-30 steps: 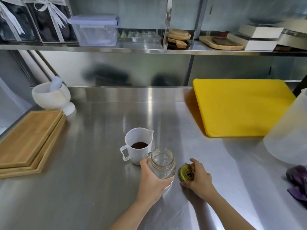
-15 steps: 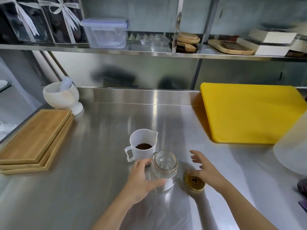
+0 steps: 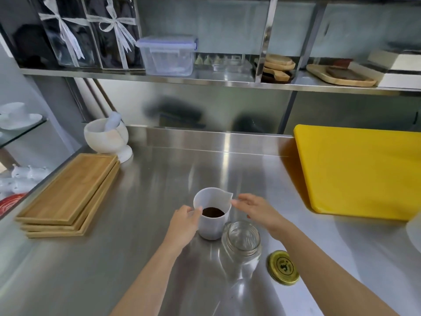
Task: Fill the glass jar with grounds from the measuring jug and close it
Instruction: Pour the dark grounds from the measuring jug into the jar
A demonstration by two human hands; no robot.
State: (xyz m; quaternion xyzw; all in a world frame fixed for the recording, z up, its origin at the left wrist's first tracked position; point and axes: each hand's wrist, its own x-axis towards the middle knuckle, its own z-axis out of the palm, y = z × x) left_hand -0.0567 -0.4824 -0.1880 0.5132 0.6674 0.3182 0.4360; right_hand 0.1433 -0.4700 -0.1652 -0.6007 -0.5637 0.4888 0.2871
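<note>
A white measuring jug with dark grounds in its bottom stands on the steel counter. My left hand is wrapped around the jug's left side, thumb at the rim; the handle is hidden under it. My right hand hovers by the spout with fingers spread, holding nothing. The clear glass jar stands open and empty just in front and to the right of the jug. Its gold lid lies flat on the counter to the jar's right.
A yellow cutting board lies at the right. Stacked wooden trays sit at the left, with a white mortar and pestle behind them. A translucent container shows at the right edge. A shelf with boxes hangs above.
My left hand let go of the jar and moved onto the jug. My right hand left the lid on the counter and rose to the jug's spout.
</note>
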